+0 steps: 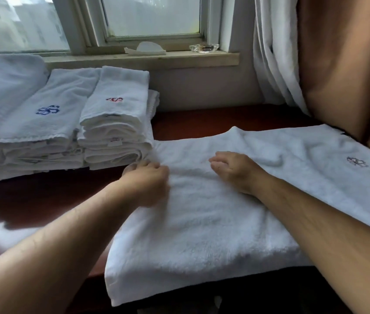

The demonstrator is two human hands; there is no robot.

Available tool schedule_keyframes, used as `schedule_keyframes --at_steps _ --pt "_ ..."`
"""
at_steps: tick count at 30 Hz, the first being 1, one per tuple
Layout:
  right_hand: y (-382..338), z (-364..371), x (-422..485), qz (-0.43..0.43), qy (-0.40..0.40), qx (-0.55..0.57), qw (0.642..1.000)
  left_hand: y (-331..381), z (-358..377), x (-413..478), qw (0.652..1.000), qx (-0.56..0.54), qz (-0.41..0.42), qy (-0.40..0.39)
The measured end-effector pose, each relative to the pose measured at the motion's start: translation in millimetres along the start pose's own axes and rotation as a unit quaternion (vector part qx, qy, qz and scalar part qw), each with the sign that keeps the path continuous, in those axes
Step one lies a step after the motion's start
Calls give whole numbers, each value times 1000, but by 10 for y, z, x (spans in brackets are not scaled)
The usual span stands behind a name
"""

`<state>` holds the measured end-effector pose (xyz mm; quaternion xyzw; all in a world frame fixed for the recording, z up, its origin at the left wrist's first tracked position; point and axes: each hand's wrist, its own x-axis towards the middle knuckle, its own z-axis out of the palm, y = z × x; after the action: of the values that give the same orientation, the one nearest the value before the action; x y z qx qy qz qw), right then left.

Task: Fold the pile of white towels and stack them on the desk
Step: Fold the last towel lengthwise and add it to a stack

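- White terry towel (pixel 202 223) lies spread across the dark red-brown wooden desk (pixel 202 121). Its near edge hangs just over the desk's near side. Its right end, which bears a small dark embroidered mark (pixel 357 161), reaches the brown curtain (pixel 342 64).
- The thick near left edge suggests the cloth is doubled lengthwise, so the step in hand is probably the crosswise fold.
- The left hand (pixel 150 180) sits at the towel's far left corner with its fingers curled over the edge. The picture is blurred there, but it looks like a firm hold on the cloth.
- The right hand (pixel 233 171) rests on the towel's middle, near the far edge, with its fingers loosely curled. Whether it pinches any cloth cannot be told.
- To fold well, each hand should take one left corner, catching both layers so that the lower one does not lag.
- The left end then wants lifting only just off the desk and carrying rightward, edge laid on edge. The shallow wrinkles right of the right hand should be smoothed flat first, or they will be pressed into the fold.
- The two stacks of folded white towels (pixel 116 123) stand on the far left, and the right-hand stack touches the towel's corner. A careless lift there could drag the lowest folded towel askew, so the corner should be drawn nearer before it rises.
- The overhanging near edge may slide off, so a flat palm on the middle would hold it.
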<state>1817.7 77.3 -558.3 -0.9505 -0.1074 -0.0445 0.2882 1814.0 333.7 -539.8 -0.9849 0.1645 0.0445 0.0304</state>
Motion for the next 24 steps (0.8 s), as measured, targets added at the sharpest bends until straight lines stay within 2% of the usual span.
schedule_keyframes --at_steps 2,5,8,10,12,15,16,17,19,21,24 --pt "115 -162 4 12 109 7 994 202 -47 107 998 -15 31 60" --pt "421 -443 49 84 206 -24 975 402 -29 412 989 -59 48 124" --pt "727 -651 102 166 229 -46 958 410 25 775 981 -94 48 164" --pt "802 -694 168 173 229 -75 955 370 76 973 969 -102 58 216" --pt "714 -600 313 145 226 -112 957 338 151 1108 964 -98 35 245" --pt "393 -210 634 50 196 -114 973 291 251 1181 966 -153 -40 203" --pt "281 -64 728 42 179 -91 979 270 261 1186 966 -151 -40 204" --pt "194 53 815 53 164 -67 983 238 251 1179 969 -122 -28 215" --pt "145 201 948 93 152 -41 983 139 160 1181 975 15 -3 224" --pt "207 233 1001 106 156 -36 981 62 -16 1218 980 111 -50 155" --pt "272 177 988 97 161 -14 982 6 -151 1237 976 190 -101 44"
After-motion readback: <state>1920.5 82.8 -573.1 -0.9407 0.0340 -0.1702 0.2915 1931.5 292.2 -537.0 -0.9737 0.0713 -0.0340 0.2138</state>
